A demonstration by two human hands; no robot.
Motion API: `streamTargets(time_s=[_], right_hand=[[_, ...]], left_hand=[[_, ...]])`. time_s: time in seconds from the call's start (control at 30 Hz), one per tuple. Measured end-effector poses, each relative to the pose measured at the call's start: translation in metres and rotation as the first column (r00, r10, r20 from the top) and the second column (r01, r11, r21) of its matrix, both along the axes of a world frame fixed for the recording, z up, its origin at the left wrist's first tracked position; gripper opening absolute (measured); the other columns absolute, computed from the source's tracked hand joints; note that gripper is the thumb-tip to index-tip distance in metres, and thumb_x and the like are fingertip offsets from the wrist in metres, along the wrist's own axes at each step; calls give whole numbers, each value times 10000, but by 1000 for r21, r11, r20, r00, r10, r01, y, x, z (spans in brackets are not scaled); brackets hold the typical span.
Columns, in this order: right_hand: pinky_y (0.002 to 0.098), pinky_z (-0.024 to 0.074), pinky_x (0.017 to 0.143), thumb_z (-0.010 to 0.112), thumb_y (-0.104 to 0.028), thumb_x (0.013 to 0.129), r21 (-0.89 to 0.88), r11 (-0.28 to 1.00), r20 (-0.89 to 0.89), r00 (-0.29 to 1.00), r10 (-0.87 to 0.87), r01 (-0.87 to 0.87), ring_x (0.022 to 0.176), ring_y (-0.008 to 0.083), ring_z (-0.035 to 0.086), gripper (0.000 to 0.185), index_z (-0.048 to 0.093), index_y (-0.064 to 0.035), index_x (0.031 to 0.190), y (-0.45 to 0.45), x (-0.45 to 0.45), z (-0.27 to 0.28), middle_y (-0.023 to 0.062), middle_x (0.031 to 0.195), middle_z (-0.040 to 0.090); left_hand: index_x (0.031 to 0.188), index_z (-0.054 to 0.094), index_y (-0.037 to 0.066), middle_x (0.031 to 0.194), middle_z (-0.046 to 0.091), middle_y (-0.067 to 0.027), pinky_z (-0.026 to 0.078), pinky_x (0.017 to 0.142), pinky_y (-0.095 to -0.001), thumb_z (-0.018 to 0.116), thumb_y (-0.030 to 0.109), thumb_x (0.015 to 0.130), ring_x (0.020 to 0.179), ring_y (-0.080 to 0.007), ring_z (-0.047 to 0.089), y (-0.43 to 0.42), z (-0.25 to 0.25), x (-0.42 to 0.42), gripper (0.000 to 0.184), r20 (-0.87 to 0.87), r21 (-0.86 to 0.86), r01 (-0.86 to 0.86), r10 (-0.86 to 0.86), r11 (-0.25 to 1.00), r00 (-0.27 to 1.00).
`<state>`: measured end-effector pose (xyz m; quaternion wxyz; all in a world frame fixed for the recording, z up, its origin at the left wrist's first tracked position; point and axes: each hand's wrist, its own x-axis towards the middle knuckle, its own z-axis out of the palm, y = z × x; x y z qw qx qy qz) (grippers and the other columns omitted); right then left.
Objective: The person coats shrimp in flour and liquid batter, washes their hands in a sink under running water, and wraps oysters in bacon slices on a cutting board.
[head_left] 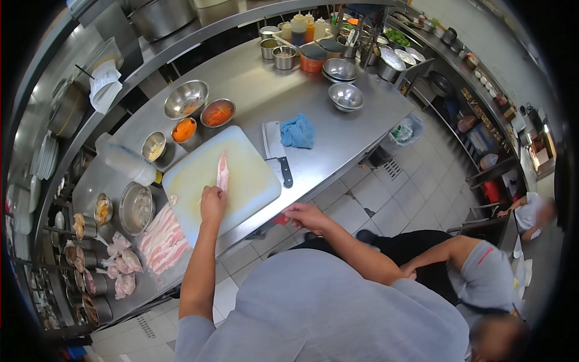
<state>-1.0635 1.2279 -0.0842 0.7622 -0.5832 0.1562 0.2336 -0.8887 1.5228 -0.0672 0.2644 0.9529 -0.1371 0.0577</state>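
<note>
On the white cutting board (259, 166) lies a strip of sliced pork belly (223, 168), pointing away from me. My left hand (214, 202) is closed at its near end, the fingertips pinching the meat. My right hand (304, 217) is held past the board's right corner, near the table's front edge. Its fingers are curled together; whether anything is between them I cannot make out. Left of the board, more pork belly slices (164, 238) lie side by side. A cleaver (275, 142) with a black handle rests right of the board, beside a crumpled blue cloth (297, 131).
Behind the board stand bowls of shredded carrot (218, 113) and an orange food (184, 130). Bagged meat (123, 265) and a metal bowl (137, 208) are at the left. Squeeze bottles (298, 27) line the back. Another person (482, 271) is close on my right.
</note>
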Motion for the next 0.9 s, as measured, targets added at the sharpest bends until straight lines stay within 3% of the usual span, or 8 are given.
streamTargets(time_s=[0.33, 0.6, 0.7, 0.77, 0.87, 0.9], right_hand=[[238, 441, 627, 657, -296, 995, 10, 998, -11, 998, -67, 67, 731, 80, 550, 270, 650, -96, 1177, 27, -6, -4, 0, 946, 662], [243, 449, 615, 658, -296, 993, 34, 996, -15, 996, -85, 85, 737, 78, 558, 286, 639, -87, 1188, 63, -20, -15, 8, 966, 664], [247, 456, 617, 658, -280, 987, -22, 998, -17, 998, -52, 52, 750, 81, 564, 306, 632, -87, 1224, 75, -16, -9, 11, 975, 672], [243, 463, 624, 657, -247, 978, -171, 982, 100, 993, -68, 85, 759, 87, 570, 341, 616, -86, 1275, 84, -10, 6, 16, 981, 678], [259, 488, 644, 664, -202, 963, -280, 957, 181, 983, -18, 69, 762, 82, 572, 336, 629, -76, 1273, 101, 13, 17, 14, 956, 676], [270, 500, 661, 678, -175, 944, -432, 894, 334, 942, 35, 120, 754, 96, 582, 326, 641, -68, 1250, 107, 23, 20, 27, 949, 670]], left_hand=[[872, 730, -23, 876, 635, -175, 536, 723, -387, 754, 151, 834, 769, -296, 657, 20, -17, 14, 179, -3, -139, 67, -68, 988, 998], [874, 732, -9, 865, 636, -169, 525, 739, -422, 774, 206, 834, 784, -325, 644, 40, -31, 30, 223, -15, -168, 171, -176, 971, 984], [944, 749, 4, 900, 650, -175, 522, 789, -431, 794, 235, 823, 854, -346, 640, 51, -28, 38, 265, -98, -146, 263, -279, 954, 955], [1062, 737, 19, 988, 648, -171, 517, 853, -420, 796, 207, 816, 952, -352, 627, 64, -17, 31, 316, 13, -171, 391, -395, 904, 919], [1129, 708, 31, 1059, 628, -155, 509, 906, -412, 778, 146, 803, 1022, -350, 610, 75, 4, 18, 353, -28, -289, 324, -346, 901, 938], [1133, 703, 37, 1066, 622, -149, 512, 907, -416, 759, 116, 799, 1023, -349, 613, 80, 3, 20, 347, -25, -241, 374, -391, 896, 920]])
